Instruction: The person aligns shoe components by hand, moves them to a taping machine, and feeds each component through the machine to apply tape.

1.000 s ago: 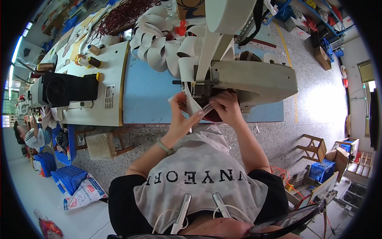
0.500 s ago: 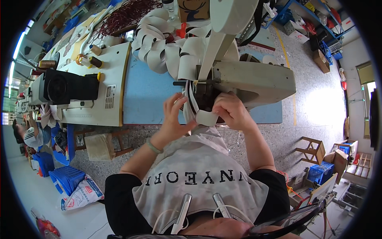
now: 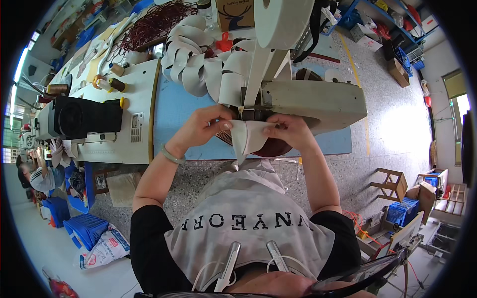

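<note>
A pale white piece [image 3: 253,138] with a seam down its middle hangs between my hands, its lower end narrowing to a point. My left hand [image 3: 206,125] pinches its left upper edge between thumb and fingers. At the right upper edge my right hand [image 3: 292,130] pinches it as well. The piece's top meets the small working head of a beige machine [image 3: 318,102], where the contact is partly hidden. Behind the piece shows a dark reddish-brown round part [image 3: 272,148]. A linked chain of curled white pieces [image 3: 198,72] lies on the table beyond my left hand.
A white roll [image 3: 283,22] sits above the machine. The blue tabletop [image 3: 174,131] borders a sewing table with a black machine [image 3: 87,118] and thread spools [image 3: 117,84] at left. Wooden stools [image 3: 389,184] stand on the floor, and another person [image 3: 42,174] is at far left.
Both hands have moved up toward the machine head. The white piece, previously curled beside a bundle of strips, now hangs spread between them with its seam showing.
</note>
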Demonstrator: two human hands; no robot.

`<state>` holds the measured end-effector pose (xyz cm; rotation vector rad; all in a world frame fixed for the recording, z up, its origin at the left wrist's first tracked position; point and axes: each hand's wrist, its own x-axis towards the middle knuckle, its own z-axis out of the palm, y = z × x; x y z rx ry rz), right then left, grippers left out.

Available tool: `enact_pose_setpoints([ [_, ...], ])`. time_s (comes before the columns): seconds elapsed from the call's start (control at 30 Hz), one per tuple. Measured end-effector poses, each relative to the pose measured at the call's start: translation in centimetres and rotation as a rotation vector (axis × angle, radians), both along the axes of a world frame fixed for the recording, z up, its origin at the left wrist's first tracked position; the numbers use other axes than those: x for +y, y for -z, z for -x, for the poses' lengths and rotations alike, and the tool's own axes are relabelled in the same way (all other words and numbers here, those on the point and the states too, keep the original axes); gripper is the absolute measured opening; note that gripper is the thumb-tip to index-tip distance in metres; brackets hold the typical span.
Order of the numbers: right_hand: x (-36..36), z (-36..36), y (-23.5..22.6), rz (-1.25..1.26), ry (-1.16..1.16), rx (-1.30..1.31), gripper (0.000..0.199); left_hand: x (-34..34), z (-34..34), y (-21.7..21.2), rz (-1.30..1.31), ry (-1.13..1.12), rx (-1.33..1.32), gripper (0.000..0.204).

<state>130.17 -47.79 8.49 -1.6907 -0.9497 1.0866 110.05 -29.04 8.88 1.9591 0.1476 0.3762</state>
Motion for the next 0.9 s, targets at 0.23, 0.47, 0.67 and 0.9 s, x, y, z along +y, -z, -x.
enact_pose_setpoints([
  [0.23,1.5,-0.6,1.0,-0.379,0.121,0.496,0.042,0.0,-0.8,-0.5,0.353,-0.186,0.151,0.008],
  [0.47,2.6,-1.4,2.0,-0.448,0.174,0.434,0.054,1.1,-1.7,0.0,0.375,-0.142,0.125,0.01],
  [0.67,4.4,-4.9,9.1,-0.663,0.27,0.873,0.036,3.3,-3.9,0.6,0.36,-0.205,0.05,0.018],
  [0.9,4.2,-5.4,10.4,-0.743,0.307,0.967,0.031,1.0,-3.2,1.7,0.419,-0.488,-0.231,0.03],
])
